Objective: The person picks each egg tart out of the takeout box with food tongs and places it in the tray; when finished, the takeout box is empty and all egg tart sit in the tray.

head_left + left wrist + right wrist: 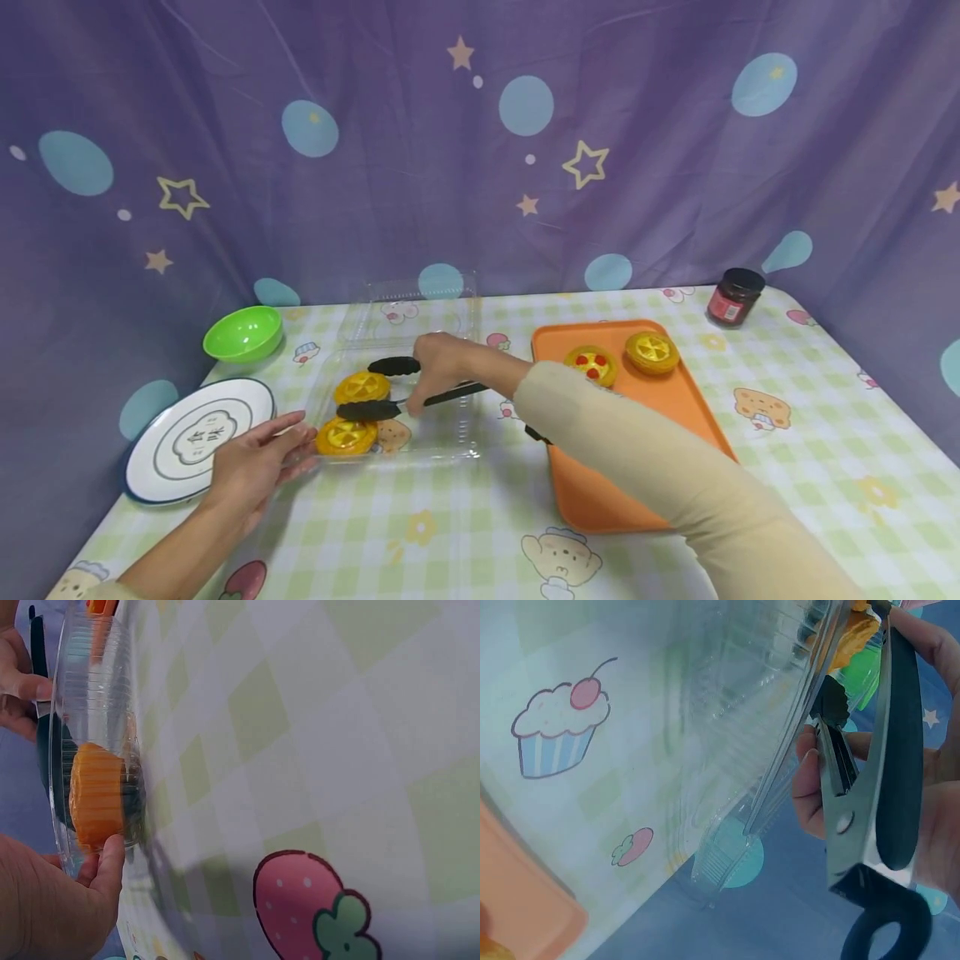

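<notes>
My right hand [442,367] grips metal kitchen tongs [870,795] with black tips and black handle grips. The tongs' tips are spread, one on each side of a yellow tart [362,387] in a clear plastic container [435,454]. Whether they touch it I cannot tell. Another yellow tart [347,437] lies nearer to me in the same container. At the container's left end, my left hand [258,458] pinches its wall, with fingertips [112,851] close beside a tart. The container's hinged lid [405,321] stands raised at the back.
On the right, an orange tray [600,500] bears a tart with red dots [591,365] and a yellow tart [652,352]. A dark-lidded jar [735,297] stands behind it. To the left are a green bowl [243,334] and a white plate [161,450].
</notes>
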### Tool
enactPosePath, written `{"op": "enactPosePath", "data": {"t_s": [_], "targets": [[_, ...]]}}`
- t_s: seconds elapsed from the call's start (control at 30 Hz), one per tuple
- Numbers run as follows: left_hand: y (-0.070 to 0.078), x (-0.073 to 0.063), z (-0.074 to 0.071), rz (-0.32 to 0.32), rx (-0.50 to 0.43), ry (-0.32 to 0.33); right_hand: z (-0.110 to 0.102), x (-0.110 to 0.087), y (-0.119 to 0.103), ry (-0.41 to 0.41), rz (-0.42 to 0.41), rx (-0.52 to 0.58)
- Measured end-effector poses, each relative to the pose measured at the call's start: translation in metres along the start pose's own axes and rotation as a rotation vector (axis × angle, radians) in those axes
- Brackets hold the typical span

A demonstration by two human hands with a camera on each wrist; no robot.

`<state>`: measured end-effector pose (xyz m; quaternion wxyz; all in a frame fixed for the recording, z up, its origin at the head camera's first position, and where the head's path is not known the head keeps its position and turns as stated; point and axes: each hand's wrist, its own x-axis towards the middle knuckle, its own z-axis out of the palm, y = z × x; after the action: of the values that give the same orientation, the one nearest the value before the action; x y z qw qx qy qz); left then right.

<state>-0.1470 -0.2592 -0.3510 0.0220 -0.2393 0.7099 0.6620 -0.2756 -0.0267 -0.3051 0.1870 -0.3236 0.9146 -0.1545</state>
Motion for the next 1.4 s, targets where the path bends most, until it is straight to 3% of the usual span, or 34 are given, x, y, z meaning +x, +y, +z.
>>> {"op": "enactPosePath", "data": {"t_s": [0.67,1.4], "targets": [[-0.001,0.0,-0.002,0.011,-0.032,-0.027,0.002,0.003,0.001,-0.047,0.082,0.089],[-0.001,0.001,-0.001,0.009,-0.015,-0.023,0.01,-0.002,0.009,0.1,-0.049,0.063]]}}
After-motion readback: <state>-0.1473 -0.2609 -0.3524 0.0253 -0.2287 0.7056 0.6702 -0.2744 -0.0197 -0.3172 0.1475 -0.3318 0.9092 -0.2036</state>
